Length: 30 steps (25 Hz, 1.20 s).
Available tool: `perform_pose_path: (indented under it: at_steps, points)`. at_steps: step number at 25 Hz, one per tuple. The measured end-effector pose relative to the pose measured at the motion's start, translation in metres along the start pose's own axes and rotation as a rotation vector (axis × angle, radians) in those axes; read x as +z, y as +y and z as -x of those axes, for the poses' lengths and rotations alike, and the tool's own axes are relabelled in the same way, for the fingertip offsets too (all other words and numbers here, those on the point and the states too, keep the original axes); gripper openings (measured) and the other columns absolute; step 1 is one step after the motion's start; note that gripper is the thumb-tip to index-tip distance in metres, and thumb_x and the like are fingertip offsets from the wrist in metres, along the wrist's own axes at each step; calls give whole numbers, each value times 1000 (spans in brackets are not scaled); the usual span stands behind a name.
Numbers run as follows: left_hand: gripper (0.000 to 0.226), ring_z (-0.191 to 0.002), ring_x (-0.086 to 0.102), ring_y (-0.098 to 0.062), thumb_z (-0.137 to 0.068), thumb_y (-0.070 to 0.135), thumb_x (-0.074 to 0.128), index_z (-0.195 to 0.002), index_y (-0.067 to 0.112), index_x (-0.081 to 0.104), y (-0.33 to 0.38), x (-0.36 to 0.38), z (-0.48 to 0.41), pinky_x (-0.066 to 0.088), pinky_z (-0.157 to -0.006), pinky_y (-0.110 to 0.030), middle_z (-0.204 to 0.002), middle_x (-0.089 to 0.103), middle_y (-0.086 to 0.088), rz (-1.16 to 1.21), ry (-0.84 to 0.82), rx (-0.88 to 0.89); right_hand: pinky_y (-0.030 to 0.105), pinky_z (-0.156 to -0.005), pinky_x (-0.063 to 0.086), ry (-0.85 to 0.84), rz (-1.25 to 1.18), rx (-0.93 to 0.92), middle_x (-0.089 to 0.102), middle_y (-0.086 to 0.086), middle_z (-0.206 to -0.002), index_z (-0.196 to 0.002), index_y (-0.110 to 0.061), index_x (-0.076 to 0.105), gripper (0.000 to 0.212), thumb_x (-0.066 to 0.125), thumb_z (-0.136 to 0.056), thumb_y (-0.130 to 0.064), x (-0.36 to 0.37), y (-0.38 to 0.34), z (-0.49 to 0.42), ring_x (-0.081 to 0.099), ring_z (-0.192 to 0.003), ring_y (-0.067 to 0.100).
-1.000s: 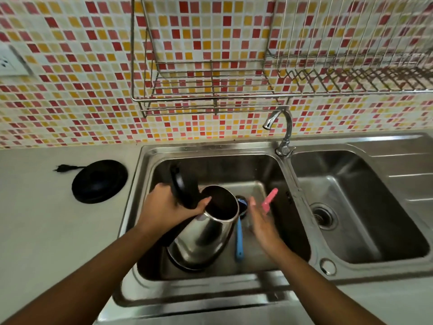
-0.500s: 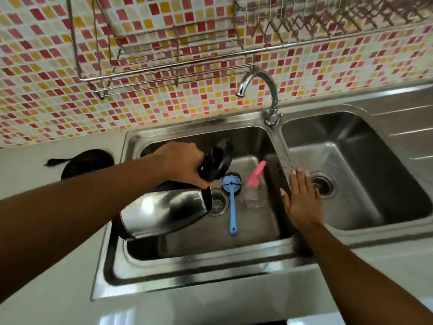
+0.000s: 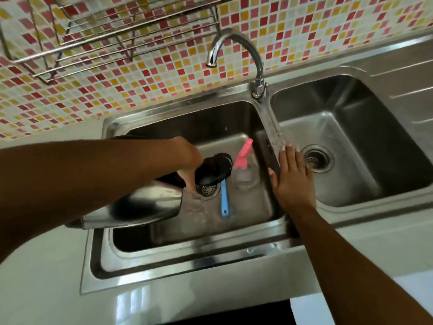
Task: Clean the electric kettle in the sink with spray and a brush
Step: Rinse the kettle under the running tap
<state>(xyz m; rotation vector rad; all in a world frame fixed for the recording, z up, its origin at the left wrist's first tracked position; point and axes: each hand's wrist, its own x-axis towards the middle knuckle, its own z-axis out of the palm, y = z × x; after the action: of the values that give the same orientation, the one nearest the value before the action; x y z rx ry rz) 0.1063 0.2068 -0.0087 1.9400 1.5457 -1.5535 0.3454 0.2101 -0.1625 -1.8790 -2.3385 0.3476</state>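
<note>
The left hand [image 3: 187,158] is clamped on the steel kettle [image 3: 140,205], tipped on its side at centre-left over the left basin [image 3: 187,240], black lid [image 3: 214,168] hanging open, water spilling out. The right hand [image 3: 293,179] lies flat, fingers spread, on the divider.

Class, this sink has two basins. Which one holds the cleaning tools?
The left basin: the blue brush and pink-topped spray bottle lie in it. The right basin shows only its drain.
</note>
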Motion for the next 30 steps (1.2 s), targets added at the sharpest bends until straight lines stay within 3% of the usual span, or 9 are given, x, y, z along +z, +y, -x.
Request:
perform_pose_path:
  at_steps: [4,7,13,17,19,23,26,28,30]
  points:
    - [59,-73,57,-17,-76,64,60,-115,20,59,-3,-4,-5,47,-70,-30,-87,58,3,52,-81,-32,49,-119,20,6,8,24,2,2,-164,-155,-17,7,67,22,-99,-51,2,2,1,7,-151,26]
    - [54,-62,54,-13,-77,61,60,-111,18,59,-12,-3,-5,42,-57,-26,-79,56,3,78,-67,-18,49,-119,21,18,3,32,4,2,-164,-155,-18,7,66,25,-99,-50,3,2,2,9,-151,25]
    - [44,-62,58,-15,-73,64,61,-66,22,52,-49,-4,10,44,-59,-27,-67,59,2,258,164,16,48,-121,16,-20,11,5,-3,3,-164,-155,-18,0,67,22,-100,-50,1,1,3,0,-151,24]
    - [36,-77,58,-15,-75,61,65,-86,29,54,-75,24,31,47,-76,-29,-84,61,3,787,391,-49,51,-121,9,-122,32,0,-5,6,-163,-155,-15,-1,73,12,-96,-56,-8,0,5,-4,-150,25]
    - [34,-73,55,-15,-77,59,67,-81,28,53,-75,42,37,44,-66,-24,-75,55,6,1016,538,-171,49,-121,3,-115,-100,-50,-3,8,-163,-155,-13,3,75,13,-95,-57,-22,-6,-13,-5,-150,25]
    - [24,-61,57,-14,-81,46,69,-75,23,64,-54,62,31,40,-50,-22,-63,57,7,1627,787,-447,42,-123,10,-115,-607,-73,-5,9,-164,-155,-9,0,72,33,-101,-43,-64,-46,-115,3,-150,23]
    - [24,-57,60,-7,-80,48,70,-79,24,68,-43,57,21,43,-50,-19,-67,66,4,1886,908,-603,50,-119,24,-77,-776,3,27,16,-156,-151,-8,19,80,35,-93,-60,-72,-68,-167,29,-143,31]
    - [26,-47,57,-2,-80,48,70,-79,22,68,-38,51,14,44,-46,-17,-62,65,5,1991,976,-651,44,-121,20,-177,-600,-137,25,14,-159,-152,-9,22,74,34,-96,-56,-53,-71,-166,24,-147,29]
    - [25,-42,54,-2,-82,47,68,-75,23,65,-36,47,6,43,-44,-16,-58,61,6,2075,1034,-669,41,-123,12,-253,-218,-362,5,7,-164,-155,-12,13,67,33,-100,-45,-31,-63,-161,4,-151,23]
